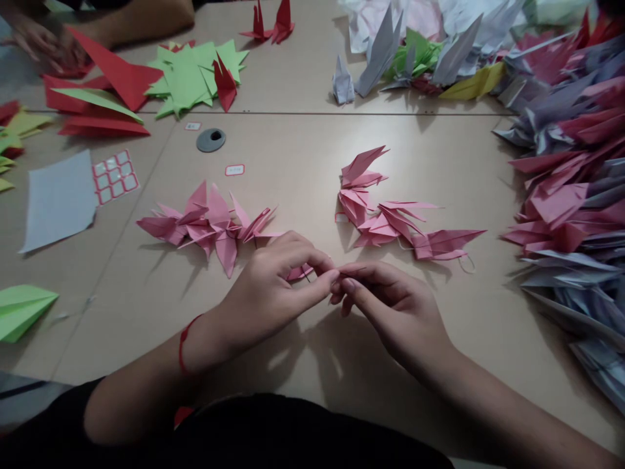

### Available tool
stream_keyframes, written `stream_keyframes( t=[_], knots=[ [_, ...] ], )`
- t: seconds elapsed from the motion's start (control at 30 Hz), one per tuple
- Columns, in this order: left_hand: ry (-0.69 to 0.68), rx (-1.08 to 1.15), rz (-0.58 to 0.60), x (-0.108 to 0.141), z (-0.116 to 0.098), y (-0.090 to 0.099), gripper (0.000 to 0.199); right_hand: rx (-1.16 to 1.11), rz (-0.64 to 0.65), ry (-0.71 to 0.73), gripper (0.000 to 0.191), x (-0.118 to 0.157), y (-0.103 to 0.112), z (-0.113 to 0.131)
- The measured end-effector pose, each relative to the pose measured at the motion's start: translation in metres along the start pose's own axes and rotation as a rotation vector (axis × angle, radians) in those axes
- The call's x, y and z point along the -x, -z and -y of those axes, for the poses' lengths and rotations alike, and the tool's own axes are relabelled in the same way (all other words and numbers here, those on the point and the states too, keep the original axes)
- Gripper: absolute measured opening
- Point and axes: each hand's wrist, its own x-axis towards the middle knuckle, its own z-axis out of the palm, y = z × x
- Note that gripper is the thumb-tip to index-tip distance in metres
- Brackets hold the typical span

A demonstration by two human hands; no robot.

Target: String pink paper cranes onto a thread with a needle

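My left hand (288, 273) and my right hand (390, 306) meet fingertip to fingertip above the table, both pinched closed. What they pinch is too small to make out; a thin dark sliver shows along my right index finger. Beneath my left fingers, part of a pink paper piece (299, 271) peeks out beside a thin dark line. Just beyond my left hand lies a cluster of pink folded paper cranes (209, 218). Behind my right hand, more pink paper cranes (385, 225) lie in a row, with a white thread (467, 264) looping at the near end.
A heap of grey and pink folded paper (576, 195) lines the right side. Green folded papers (195, 75) and red ones (117, 71) lie at the back left, near another person's hands (41, 42). White paper (58, 198) and a red-bordered label sheet (116, 176) lie left.
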Motion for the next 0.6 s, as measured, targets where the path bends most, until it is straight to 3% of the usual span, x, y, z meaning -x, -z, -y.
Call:
stream_keyframes(
  t=[0.33,0.6],
  knots=[
    [-0.007,-0.022,-0.041,0.001,-0.0011,-0.0034,0.005,0.486,-0.014,0.323,0.016,0.0031,0.0036,0.0022],
    [0.205,0.089,-0.026,0.0011,-0.0022,0.0004,0.008,0.453,-0.052,0.297,0.02,0.0044,0.0045,0.0064]
  ],
)
